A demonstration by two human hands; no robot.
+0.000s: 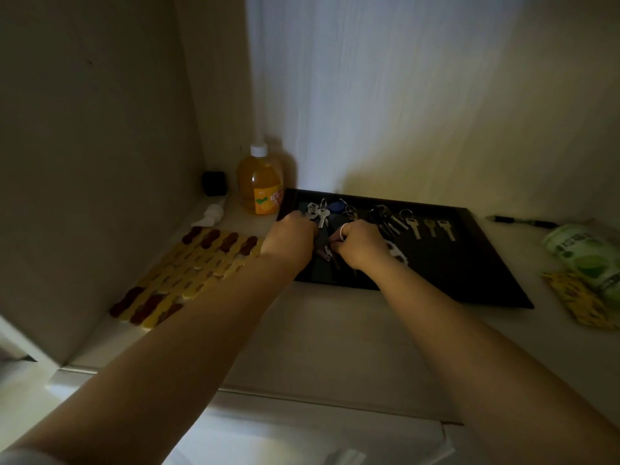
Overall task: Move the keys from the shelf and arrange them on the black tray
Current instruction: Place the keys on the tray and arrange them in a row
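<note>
A black tray (pixel 469 263) lies on the pale shelf against the back wall. Several keys lie on it: three single silver keys (pixel 431 228) in a row at the right, a dark bunch (pixel 385 218) beside them, a blue fob (pixel 336 206) and a silver bunch (pixel 317 209) at the back left. My left hand (pixel 290 239) rests over the tray's left part, fingers curled on that silver bunch. My right hand (pixel 360 245) is closed on a small set of keys (pixel 330 255) between both hands; a white piece (pixel 397 253) shows beside it.
An orange bottle (pixel 260 182) stands left of the tray, with a white pump head (pixel 209 216) and a small black cube (pixel 214 182) nearby. A yellow and brown mat (pixel 188 273) covers the shelf's left. A pen (pixel 523 222), green packet (pixel 590 260) and yellow paper (pixel 573 297) lie right.
</note>
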